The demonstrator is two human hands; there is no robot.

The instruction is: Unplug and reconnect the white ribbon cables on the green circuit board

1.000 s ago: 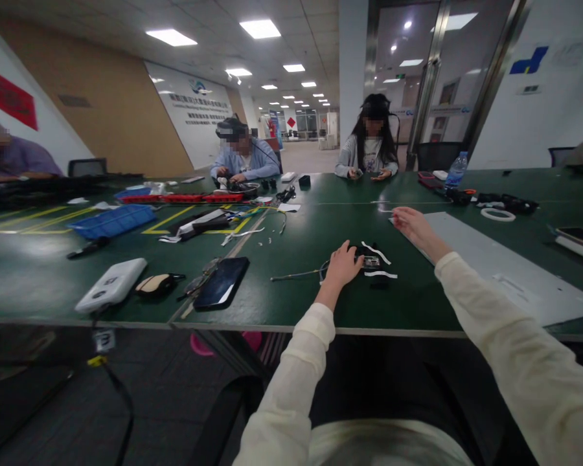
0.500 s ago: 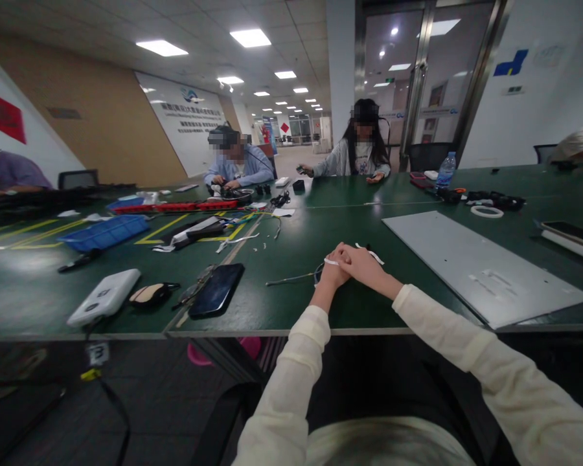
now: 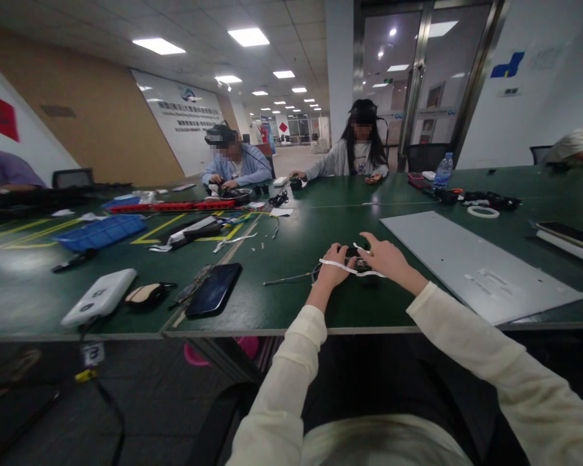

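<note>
My left hand (image 3: 337, 265) is closed around the side of a small dark object (image 3: 354, 252), partly hidden by the fingers; its kind I cannot make out. Across that hand and the object runs a thin white strip (image 3: 352, 268), its right end curving under my right hand (image 3: 386, 259). The right hand is at the object's right side, index finger stretched out and thumb apart from it; its other fingers are hidden. A thin grey cable (image 3: 289, 280) lies on the table to the left of my left hand, looping up beside the wrist.
A grey panel (image 3: 471, 259) lies to the right. Leftward are a dark phone (image 3: 214, 289), a computer mouse (image 3: 148, 293), a white power bank (image 3: 100, 298) and a blue basket (image 3: 102, 233). Two people work across the green table (image 3: 272, 310), near a water bottle (image 3: 444, 171).
My hands were clasped together over the object; now the right hand has moved away to the right and its fingers have spread. The object and the white strip have come into view.
</note>
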